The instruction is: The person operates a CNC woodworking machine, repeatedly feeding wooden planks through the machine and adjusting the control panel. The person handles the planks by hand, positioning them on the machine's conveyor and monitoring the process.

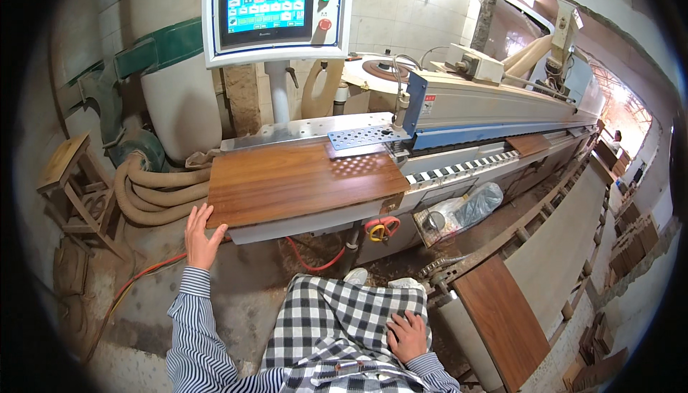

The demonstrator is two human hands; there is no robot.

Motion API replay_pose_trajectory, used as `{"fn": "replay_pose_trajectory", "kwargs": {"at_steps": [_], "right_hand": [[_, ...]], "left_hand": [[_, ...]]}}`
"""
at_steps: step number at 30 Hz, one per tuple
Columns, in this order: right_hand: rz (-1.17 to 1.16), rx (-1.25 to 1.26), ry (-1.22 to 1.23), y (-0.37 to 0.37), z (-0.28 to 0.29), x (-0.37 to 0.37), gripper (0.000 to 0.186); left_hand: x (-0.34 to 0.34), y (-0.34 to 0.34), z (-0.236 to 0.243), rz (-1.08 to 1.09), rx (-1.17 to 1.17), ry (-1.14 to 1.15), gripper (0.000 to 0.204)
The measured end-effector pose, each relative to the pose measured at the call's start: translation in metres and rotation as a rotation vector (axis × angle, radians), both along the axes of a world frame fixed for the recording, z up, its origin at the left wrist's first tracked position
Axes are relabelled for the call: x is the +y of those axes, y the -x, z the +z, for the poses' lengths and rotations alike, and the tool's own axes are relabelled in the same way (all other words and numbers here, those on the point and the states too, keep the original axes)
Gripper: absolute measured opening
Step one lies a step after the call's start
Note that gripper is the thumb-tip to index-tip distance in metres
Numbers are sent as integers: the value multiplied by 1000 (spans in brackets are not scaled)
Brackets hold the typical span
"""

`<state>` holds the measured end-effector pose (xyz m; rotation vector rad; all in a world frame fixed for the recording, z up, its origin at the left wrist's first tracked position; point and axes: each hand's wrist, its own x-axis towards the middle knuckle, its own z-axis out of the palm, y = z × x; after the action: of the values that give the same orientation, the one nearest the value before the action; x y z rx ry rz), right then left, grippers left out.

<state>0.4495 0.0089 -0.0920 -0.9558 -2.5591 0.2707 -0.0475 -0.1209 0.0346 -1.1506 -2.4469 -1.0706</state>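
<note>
A brown wood-grain panel (287, 185) lies flat on the infeed table of a long edge-banding machine (494, 110). My left hand (201, 237) touches the panel's near left corner, fingers stretched out and thumb apart. The panel's far right part passes under a perforated blue guard plate (362, 138). My right hand (407, 335) rests on the black-and-white checked apron (322, 321) over my lap, fingers spread and holding nothing. Farther down the machine, a second brown panel (529, 144) lies along the track.
A control screen (266, 10) with green and red buttons stands above the table. Ribbed hoses (154, 196) and a wooden stool (72, 178) are at left. Another brown panel (502, 314) lies on the roller conveyor at right. Red-and-yellow-handled scissors (382, 229) hang below the table.
</note>
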Motion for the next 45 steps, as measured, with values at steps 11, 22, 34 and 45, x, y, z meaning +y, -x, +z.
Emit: {"fn": "replay_pose_trajectory", "kwargs": {"at_steps": [11, 22, 34, 45], "right_hand": [[7, -13, 18, -2, -5, 2, 26], [-2, -9, 28, -2, -2, 1, 26], [-34, 216, 112, -4, 1, 10, 27], [-365, -175, -135, -63, -7, 150, 44]], "left_hand": [[1, 0, -1, -10, -31, -79, 54], [2, -4, 5, -2, -91, -103, 59], [56, -33, -1, 55, -65, -90, 68], [102, -56, -7, -200, 279, 34, 53]]}}
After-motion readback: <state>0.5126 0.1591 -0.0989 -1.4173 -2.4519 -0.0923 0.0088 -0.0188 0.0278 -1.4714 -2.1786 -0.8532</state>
